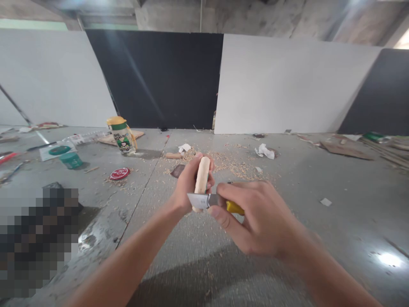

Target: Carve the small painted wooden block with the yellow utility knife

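Note:
My left hand [187,185] is closed around a pale piece of wood [203,172] with a rounded far end, held lengthwise away from me. My right hand [255,217] grips a utility knife [234,207] with a yellow and dark handle. Its broad, slanted blade [198,200] points left and lies across the near part of the wood; whether the edge is cutting in cannot be made out. A bit of green shows along the wood's right side, by the left fingers. Beyond my hands, wood shavings [236,164] lie scattered on the floor.
A small wooden block [174,156] and crumpled white paper [266,151] lie among the shavings. To the left stand a yellow-lidded bottle [121,136] and a teal tub [70,160], with a red round lid [119,173] nearby. Black and white panels [156,81] close off the back.

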Action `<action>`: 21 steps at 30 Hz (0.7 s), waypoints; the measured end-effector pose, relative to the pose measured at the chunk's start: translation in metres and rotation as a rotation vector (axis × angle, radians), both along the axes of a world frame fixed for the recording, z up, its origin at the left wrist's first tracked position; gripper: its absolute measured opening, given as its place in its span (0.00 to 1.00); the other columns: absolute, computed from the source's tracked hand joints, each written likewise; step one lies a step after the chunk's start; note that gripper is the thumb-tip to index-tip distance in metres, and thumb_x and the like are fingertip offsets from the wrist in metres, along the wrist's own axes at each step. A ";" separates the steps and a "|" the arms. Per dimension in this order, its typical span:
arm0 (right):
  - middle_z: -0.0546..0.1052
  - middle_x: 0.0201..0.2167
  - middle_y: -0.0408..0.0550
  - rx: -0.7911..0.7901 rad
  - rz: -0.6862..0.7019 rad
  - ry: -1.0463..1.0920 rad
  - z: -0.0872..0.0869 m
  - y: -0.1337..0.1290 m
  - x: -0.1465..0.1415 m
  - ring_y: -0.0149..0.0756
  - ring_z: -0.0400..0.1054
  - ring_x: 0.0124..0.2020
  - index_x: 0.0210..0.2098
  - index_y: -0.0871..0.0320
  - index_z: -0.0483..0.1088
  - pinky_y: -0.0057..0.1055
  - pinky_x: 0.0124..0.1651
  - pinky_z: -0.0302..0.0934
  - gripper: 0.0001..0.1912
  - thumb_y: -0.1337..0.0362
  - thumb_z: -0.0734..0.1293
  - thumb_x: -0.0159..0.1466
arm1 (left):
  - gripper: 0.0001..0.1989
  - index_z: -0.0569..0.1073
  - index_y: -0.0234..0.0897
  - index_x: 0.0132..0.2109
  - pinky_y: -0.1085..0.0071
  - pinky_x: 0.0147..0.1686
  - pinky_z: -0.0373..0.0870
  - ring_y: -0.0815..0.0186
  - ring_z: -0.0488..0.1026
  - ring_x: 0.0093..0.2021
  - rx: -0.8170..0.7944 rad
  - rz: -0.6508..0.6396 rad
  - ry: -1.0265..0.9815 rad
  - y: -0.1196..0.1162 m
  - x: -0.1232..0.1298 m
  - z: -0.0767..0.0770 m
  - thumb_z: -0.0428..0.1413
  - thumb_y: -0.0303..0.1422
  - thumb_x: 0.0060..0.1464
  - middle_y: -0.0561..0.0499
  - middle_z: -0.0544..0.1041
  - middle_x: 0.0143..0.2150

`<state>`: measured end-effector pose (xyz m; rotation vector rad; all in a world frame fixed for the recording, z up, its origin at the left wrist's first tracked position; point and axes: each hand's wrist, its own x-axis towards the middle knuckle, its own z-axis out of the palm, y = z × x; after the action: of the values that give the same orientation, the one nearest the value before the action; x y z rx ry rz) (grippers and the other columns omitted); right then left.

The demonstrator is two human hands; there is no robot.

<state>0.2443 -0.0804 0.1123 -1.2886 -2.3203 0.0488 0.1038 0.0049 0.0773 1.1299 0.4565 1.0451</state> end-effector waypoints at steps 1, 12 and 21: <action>0.66 0.17 0.39 -0.003 -0.005 -0.002 0.000 0.000 0.000 0.29 0.56 0.18 0.26 0.55 0.63 0.30 0.26 0.41 0.18 0.50 0.58 0.66 | 0.18 0.65 0.38 0.29 0.75 0.17 0.55 0.72 0.58 0.17 0.008 0.014 -0.015 0.000 0.001 0.000 0.45 0.45 0.60 0.54 0.62 0.19; 0.66 0.18 0.38 0.050 0.006 -0.002 -0.002 0.008 0.003 0.28 0.55 0.18 0.28 0.56 0.66 0.30 0.25 0.40 0.16 0.52 0.59 0.65 | 0.17 0.66 0.37 0.27 0.74 0.18 0.56 0.71 0.58 0.18 0.066 0.024 -0.004 -0.003 0.001 0.001 0.45 0.42 0.59 0.54 0.62 0.20; 0.65 0.17 0.39 0.160 -0.046 -0.008 -0.003 0.028 0.030 0.29 0.56 0.17 0.27 0.56 0.64 0.29 0.24 0.43 0.18 0.52 0.58 0.68 | 0.16 0.64 0.38 0.29 0.77 0.12 0.54 0.73 0.56 0.18 -0.068 -0.101 -0.076 -0.003 0.000 0.001 0.50 0.46 0.55 0.55 0.61 0.24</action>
<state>0.2744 -0.0527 0.1097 -1.2625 -2.2501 -0.1541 0.1037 0.0017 0.0786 1.0392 0.3684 0.9741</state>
